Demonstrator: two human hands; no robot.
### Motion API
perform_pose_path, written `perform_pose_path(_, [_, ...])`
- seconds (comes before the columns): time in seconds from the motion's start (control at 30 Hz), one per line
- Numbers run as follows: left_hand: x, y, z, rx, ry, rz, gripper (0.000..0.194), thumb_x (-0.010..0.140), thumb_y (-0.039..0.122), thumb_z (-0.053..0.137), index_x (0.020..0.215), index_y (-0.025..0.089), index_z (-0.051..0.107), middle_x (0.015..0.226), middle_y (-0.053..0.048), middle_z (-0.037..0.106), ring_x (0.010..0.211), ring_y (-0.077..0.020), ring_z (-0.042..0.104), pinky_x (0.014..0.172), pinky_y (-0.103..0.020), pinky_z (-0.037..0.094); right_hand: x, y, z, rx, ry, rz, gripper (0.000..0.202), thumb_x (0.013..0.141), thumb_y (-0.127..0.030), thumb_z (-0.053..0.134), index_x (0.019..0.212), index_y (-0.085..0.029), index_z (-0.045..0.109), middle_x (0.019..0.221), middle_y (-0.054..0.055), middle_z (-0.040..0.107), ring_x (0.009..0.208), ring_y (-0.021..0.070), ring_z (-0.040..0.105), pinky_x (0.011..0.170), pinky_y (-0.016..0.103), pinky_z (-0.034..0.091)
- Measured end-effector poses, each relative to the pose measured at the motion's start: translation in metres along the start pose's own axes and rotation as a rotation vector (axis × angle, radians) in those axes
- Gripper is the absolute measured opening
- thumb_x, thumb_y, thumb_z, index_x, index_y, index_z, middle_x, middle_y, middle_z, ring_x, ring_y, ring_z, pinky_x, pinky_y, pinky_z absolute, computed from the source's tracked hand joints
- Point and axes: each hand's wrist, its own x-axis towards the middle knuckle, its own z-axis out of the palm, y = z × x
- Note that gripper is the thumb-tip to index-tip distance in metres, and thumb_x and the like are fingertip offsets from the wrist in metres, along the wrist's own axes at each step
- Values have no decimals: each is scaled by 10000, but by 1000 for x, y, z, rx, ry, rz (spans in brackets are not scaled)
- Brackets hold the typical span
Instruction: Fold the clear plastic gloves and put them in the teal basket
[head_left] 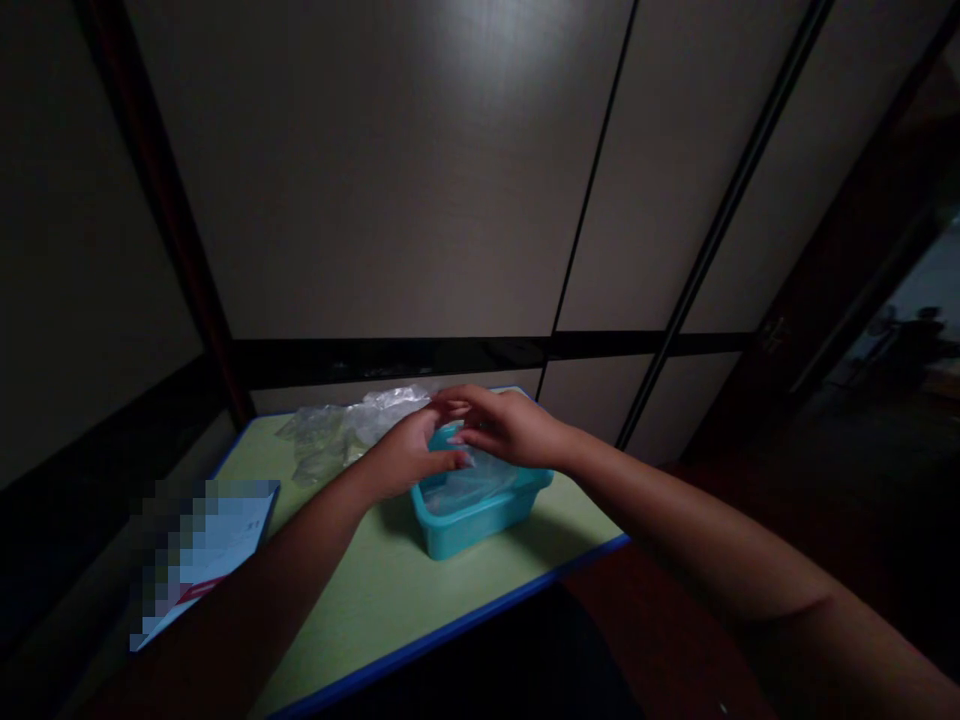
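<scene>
A turquoise plastic basket (480,522) stands on a pale green table (375,590) with a blue edge. Clear plastic (465,488) lies inside it. Over the basket's left part is my left hand (416,448), its thumb apart from the other fingers. My right hand (495,420) curves over the basket's back part, fingers bent toward my left hand, the fingertips of both close together. Whether anything thin is between the right fingers is too dark to tell. Crumpled clear plastic bags (330,435) lie behind and left of my left hand.
A light blue booklet or packet (232,530), partly pixelated, lies at the table's left edge beside my left forearm. Large wardrobe panels (390,180) rise behind the table. Dark reddish floor (622,620) shows at the right, with a doorway beyond.
</scene>
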Motion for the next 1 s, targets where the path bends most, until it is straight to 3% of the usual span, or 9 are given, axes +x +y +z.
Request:
perform_pose_path(0.23, [12,-6,24,-27,27,-242,342,653,361,717,912,148,649,910,-54,696,880,-228,630,781,-331,474,-3,22,-3,159,143,144,452,825,-206,549,1262,-191,434,777,4,617,660,112,572,627,236,425])
perform_pose_path(0.4, [15,-13,28,-161,110,-410,306,629,407,717,766,136,679,794,-56,708,806,-210,643,799,-324,460,-3,45,6,178,299,287,398,799,-230,582,1186,-186,501,712,-4,589,638,116,549,593,229,402])
perform_pose_path(0.53, [20,-8,27,-303,69,-556,336,631,414,722,793,125,668,767,-71,706,786,-219,653,801,-350,461,-4,57,11,183,382,321,367,795,-270,581,1143,-169,527,691,-6,574,639,121,536,594,234,399])
perform_pose_path(0.7, [24,-8,19,-181,68,-571,380,632,467,716,779,119,676,722,-45,695,688,-192,630,712,-316,464,-8,58,11,288,382,253,345,797,-274,570,1121,-160,540,766,9,587,654,109,537,601,221,412])
perform_pose_path(0.87, [25,-13,14,-264,-60,-560,427,580,499,740,754,110,696,794,-86,714,793,-215,644,816,-325,447,-12,58,8,295,402,249,331,806,-273,556,1116,-158,540,769,12,592,653,109,540,596,219,412])
perform_pose_path(1.0, [27,-16,21,-330,-61,-607,380,566,444,760,727,109,680,784,-96,715,832,-240,654,841,-341,452,-15,62,6,316,480,269,313,799,-282,559,1087,-158,554,756,8,590,642,107,531,592,217,407])
